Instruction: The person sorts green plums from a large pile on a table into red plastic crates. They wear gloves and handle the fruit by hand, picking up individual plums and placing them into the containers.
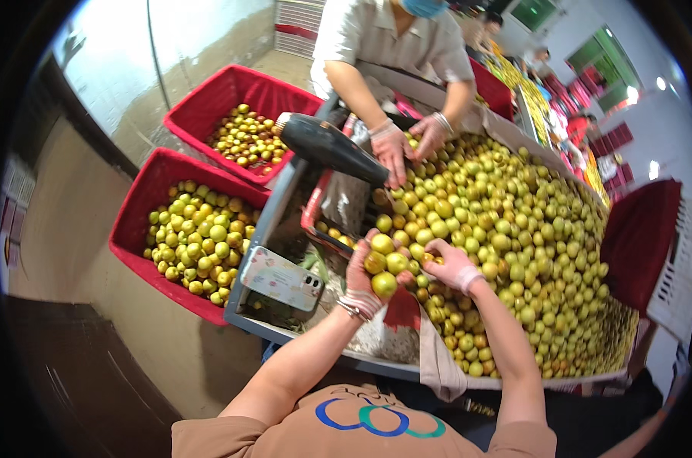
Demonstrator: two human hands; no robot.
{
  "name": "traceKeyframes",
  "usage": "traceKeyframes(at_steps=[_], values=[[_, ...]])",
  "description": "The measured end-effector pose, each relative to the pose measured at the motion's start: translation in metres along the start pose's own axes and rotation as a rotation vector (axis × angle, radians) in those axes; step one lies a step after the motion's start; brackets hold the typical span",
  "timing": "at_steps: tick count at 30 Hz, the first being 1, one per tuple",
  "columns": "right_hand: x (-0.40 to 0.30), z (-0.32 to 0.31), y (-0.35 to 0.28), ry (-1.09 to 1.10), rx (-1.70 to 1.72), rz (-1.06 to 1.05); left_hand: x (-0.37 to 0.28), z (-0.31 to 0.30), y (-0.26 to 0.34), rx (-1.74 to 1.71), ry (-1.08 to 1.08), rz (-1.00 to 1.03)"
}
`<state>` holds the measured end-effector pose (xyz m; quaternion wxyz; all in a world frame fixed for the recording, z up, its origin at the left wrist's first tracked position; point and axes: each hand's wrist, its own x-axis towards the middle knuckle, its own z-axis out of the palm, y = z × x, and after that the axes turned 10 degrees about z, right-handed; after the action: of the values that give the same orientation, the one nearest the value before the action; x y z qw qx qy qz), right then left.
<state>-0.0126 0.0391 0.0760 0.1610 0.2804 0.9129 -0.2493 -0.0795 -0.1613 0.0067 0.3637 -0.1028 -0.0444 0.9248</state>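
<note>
My left hand [360, 283], in a thin clear glove, cups several large yellow-green jujubes [384, 284] against its palm and fingers. To its right, my right hand [453, 267], also thinly gloved, pinches at least one small brownish jujube [436, 260] between bent fingers. Both hands hover at the near left edge of a big heap of green and brown-flushed jujubes [518, 240] on a cloth-lined sorting table. Beneath my hands, part of the heap and a piece of red cloth [403, 309] are partly hidden.
A red-lined crate [131, 243] of jujubes stands left, with another red-lined crate [177, 117] behind it. A patterned phone [280, 279] lies on the table's left end. A black tapered device [334, 146] juts over a red-edged frame [317, 200]. Opposite, a co-worker's gloved hands [406, 146] touch the heap.
</note>
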Motion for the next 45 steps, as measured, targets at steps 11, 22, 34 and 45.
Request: traceKeyframes(at_steps=[11,22,34,45], values=[[0.095,-0.078,-0.295,-0.718,1.161,-0.232,-0.003,-0.003,-0.007,0.05,0.127,-0.007],[0.099,-0.068,-0.178,-0.409,0.807,-0.639,-0.013,0.028,0.01,-0.103,0.092,-0.001],[-0.061,-0.01,0.114,0.289,1.237,0.216,-0.064,0.036,0.327,0.458,0.538,0.756],[-0.085,0.021,0.125,0.734,0.878,-0.001,-0.029,-0.046,0.429,1.675,0.46,1.23]])
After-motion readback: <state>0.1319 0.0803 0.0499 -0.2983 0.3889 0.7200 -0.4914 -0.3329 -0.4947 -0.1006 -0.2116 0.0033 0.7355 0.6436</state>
